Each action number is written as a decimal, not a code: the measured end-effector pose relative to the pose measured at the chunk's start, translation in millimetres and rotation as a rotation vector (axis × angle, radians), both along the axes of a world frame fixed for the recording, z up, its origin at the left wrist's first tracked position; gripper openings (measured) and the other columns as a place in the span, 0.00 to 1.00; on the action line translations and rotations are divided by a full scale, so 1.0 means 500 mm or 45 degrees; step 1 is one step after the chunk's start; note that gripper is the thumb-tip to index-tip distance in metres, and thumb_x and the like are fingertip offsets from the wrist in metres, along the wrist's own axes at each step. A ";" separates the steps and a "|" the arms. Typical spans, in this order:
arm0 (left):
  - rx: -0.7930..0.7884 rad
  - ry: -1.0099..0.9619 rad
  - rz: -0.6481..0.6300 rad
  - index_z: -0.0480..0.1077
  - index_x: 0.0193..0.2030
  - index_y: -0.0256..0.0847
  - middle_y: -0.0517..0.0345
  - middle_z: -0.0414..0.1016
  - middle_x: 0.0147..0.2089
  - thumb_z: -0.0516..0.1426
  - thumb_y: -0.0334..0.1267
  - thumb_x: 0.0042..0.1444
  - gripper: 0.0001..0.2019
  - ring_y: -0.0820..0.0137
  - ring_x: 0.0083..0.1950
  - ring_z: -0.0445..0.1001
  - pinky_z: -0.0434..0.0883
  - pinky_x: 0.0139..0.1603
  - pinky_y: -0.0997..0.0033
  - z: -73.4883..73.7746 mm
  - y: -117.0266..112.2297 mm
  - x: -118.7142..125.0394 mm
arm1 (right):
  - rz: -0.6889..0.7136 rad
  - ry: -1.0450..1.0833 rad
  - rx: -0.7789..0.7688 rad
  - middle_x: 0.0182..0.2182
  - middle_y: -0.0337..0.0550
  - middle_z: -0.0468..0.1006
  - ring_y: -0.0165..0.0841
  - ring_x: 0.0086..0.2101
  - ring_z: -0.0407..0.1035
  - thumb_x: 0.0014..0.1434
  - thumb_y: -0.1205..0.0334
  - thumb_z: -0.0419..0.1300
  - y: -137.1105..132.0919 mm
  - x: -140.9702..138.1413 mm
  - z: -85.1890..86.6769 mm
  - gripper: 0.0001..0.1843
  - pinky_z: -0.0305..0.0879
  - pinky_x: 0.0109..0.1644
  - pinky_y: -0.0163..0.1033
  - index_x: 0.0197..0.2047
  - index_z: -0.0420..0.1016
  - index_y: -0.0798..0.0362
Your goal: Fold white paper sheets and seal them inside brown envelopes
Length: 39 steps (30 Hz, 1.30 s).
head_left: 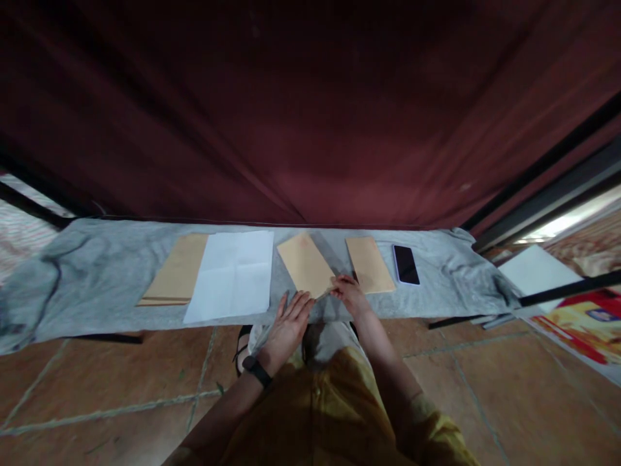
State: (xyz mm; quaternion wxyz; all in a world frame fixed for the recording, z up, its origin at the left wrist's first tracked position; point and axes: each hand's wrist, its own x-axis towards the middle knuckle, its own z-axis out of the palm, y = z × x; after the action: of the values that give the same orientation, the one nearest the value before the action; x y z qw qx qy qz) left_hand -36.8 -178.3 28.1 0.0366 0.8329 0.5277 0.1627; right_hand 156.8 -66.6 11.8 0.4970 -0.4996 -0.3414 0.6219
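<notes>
A tan paper envelope [306, 264] lies slanted on the grey cloth-covered table in front of me. My left hand [291, 322] rests on its near corner, fingers stretched out and flat. At the near right edge of the same envelope, my right hand [348, 291] has its fingers pinched together on the paper, where a narrow fold or flap seems to show. Just right of that hand lies a second tan envelope [372, 265]. To the left are white paper sheets [235, 272] with crease lines, partly overlapping a stack of tan envelopes [177, 268].
A phone [406, 265] with a dark screen lies on the grey cloth [444, 268] at the right. A dark red curtain [310, 129] hangs behind the table. Black metal bars [567, 291] stand at the right, near a red and yellow printed box [589, 320] on the tiled floor.
</notes>
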 end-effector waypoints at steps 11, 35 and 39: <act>0.000 -0.271 0.200 0.70 0.58 0.43 0.50 0.74 0.62 0.53 0.34 0.67 0.15 0.62 0.63 0.70 0.66 0.66 0.53 -0.037 0.050 0.024 | -0.309 0.130 0.007 0.25 0.32 0.72 0.28 0.25 0.70 0.39 0.49 0.73 -0.078 -0.010 -0.034 0.22 0.75 0.33 0.38 0.27 0.66 0.49; -0.007 -0.323 0.336 0.71 0.50 0.39 0.48 0.76 0.54 0.48 0.33 0.69 0.12 0.60 0.56 0.73 0.69 0.61 0.54 -0.051 0.074 0.062 | 0.218 -1.352 0.704 0.40 0.47 0.75 0.38 0.43 0.71 0.64 0.66 0.55 -0.100 0.056 -0.017 0.09 0.68 0.52 0.42 0.39 0.76 0.50; -0.044 -0.304 0.358 0.70 0.50 0.39 0.47 0.76 0.50 0.46 0.33 0.69 0.12 0.60 0.52 0.74 0.71 0.56 0.55 -0.041 0.091 0.062 | 0.165 -1.343 0.608 0.40 0.47 0.76 0.38 0.41 0.72 0.65 0.65 0.54 -0.091 0.051 -0.014 0.08 0.69 0.48 0.42 0.40 0.76 0.50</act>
State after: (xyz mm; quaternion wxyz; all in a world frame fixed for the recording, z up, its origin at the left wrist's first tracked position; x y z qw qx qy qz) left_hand -5.7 -132.7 7.3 0.0903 0.7248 0.6337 0.2547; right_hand 182.4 -111.9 4.6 0.3199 -0.5940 -0.7034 0.2240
